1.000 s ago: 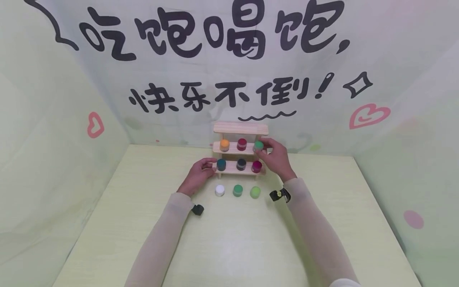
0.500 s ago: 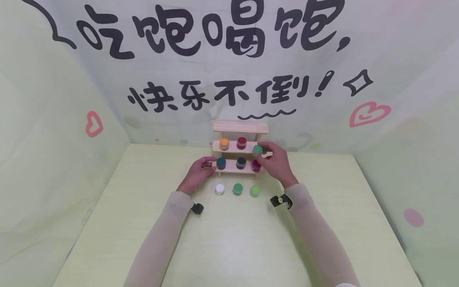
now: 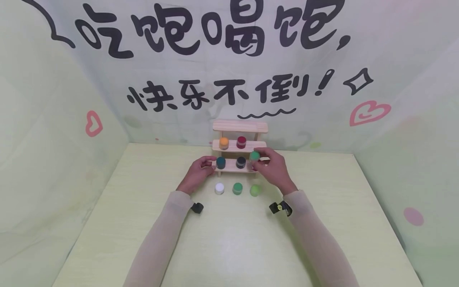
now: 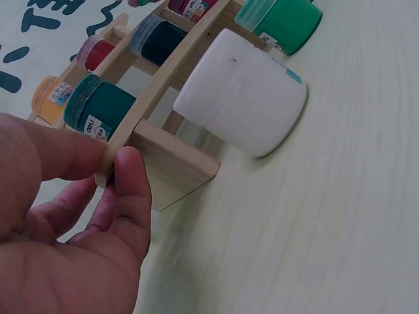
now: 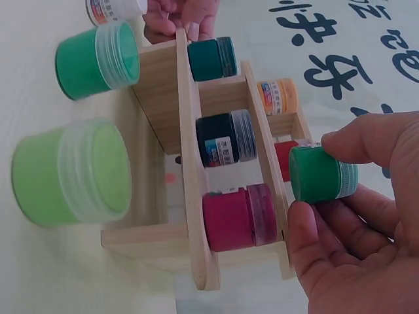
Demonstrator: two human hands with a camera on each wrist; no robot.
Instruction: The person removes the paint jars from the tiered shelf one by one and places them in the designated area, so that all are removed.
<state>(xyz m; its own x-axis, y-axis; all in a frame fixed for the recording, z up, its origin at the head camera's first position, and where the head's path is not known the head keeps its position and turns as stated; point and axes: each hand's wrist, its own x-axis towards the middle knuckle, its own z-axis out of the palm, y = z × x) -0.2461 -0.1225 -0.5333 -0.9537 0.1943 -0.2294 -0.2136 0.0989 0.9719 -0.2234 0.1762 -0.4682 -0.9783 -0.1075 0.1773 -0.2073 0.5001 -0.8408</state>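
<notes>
A small three-tier wooden rack (image 3: 240, 126) stands against the back wall. My left hand (image 3: 196, 174) pinches the left end of its lowest shelf (image 4: 160, 78) between thumb and fingers. In my right hand (image 3: 275, 169) is a green paint jar (image 5: 317, 173), held by thumb and fingers off the shelf, at the rack's right side. The lowest shelf carries a teal jar (image 3: 220, 162), a dark jar (image 3: 241, 162) and a magenta jar (image 5: 239, 219), which the right hand and green jar mostly hide in the head view. Orange (image 3: 224, 143) and red (image 3: 241, 142) jars sit on the middle shelf.
On the table (image 3: 233, 247) before the rack stand a white jar (image 3: 219, 188), a second green jar (image 3: 237, 188) and a light green jar (image 3: 255, 190) in a row. A printed cloth (image 3: 179, 67) hangs behind; cloth walls flank both sides.
My right hand has brought the green jar off the middle shelf's right end, forward and slightly left, so it now overlaps the magenta jar in the head view. My left hand stays put.
</notes>
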